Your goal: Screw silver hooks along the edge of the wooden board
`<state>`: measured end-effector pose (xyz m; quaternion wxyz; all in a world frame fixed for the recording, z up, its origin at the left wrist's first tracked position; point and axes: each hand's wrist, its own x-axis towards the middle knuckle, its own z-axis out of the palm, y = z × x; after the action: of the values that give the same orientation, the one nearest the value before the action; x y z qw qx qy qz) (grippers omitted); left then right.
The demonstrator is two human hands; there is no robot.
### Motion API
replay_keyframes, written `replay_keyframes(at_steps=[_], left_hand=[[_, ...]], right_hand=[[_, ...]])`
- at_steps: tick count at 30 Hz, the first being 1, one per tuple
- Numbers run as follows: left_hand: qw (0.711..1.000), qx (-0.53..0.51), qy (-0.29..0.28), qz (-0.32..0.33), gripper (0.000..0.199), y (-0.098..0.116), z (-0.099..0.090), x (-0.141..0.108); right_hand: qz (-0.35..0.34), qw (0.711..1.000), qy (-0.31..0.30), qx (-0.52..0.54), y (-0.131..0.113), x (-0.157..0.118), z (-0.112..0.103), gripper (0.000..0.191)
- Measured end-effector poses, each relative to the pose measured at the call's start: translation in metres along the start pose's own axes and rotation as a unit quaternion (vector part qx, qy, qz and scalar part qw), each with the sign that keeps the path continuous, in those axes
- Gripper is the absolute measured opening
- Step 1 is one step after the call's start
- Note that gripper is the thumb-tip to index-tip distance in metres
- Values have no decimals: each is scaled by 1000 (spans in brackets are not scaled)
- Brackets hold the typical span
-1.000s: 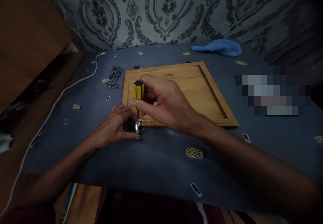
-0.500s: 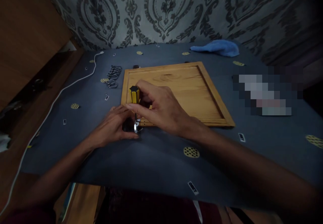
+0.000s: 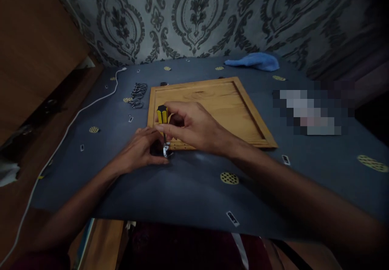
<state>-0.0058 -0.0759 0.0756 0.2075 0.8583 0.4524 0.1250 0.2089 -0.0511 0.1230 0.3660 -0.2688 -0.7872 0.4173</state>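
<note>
My right hand [image 3: 193, 126] is closed round a screwdriver [image 3: 163, 115] with a yellow and black handle, held upright. Its shaft points down at a small shiny metal fitting [image 3: 165, 149] by the near left corner of a framed wooden panel [image 3: 209, 99]. Curled beside that corner, my left hand [image 3: 142, 148] has its thumb and fingers around the fitting, steadying it against the panel edge. The screwdriver's tip is too small to make out. A row of small holes shows along the panel's near edge.
Several dark metal clips or hooks [image 3: 138, 93] lie left of the panel. A white cable [image 3: 71, 122] runs down the left side of the dark patterned cloth [image 3: 188, 193]. At the back lies a blue cloth [image 3: 255, 61]; a blurred-out object [image 3: 306, 108] is at the right.
The view has shifted slightly. The screwdriver handle has turned a little in my right hand, whose fingers have changed position; my left hand stays by the fitting.
</note>
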Motion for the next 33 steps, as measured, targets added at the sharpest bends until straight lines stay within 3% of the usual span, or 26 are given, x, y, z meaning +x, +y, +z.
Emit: replay_keyframes(at_steps=[5, 9, 13, 18, 24, 33], left_hand=[[1000, -2, 2, 4, 45, -1, 1, 2], [1000, 5, -8, 3, 45, 1, -1, 2], [1000, 2, 0, 9, 45, -1, 0, 1], [1000, 4, -5, 6, 43, -3, 3, 0], [1000, 14, -20, -4, 45, 0, 0, 0], [999, 11, -31, -10, 44, 3, -3, 1]], right_hand=[[22, 998, 52, 20, 3, -1, 10, 26], [25, 998, 10, 64, 5, -1, 6, 13], [28, 997, -28, 67, 5, -2, 0, 15], [-37, 996, 77, -34, 9, -4, 9, 33], [-23, 985, 171, 0, 14, -6, 16, 33], [-26, 990, 136, -30, 10, -8, 14, 33]])
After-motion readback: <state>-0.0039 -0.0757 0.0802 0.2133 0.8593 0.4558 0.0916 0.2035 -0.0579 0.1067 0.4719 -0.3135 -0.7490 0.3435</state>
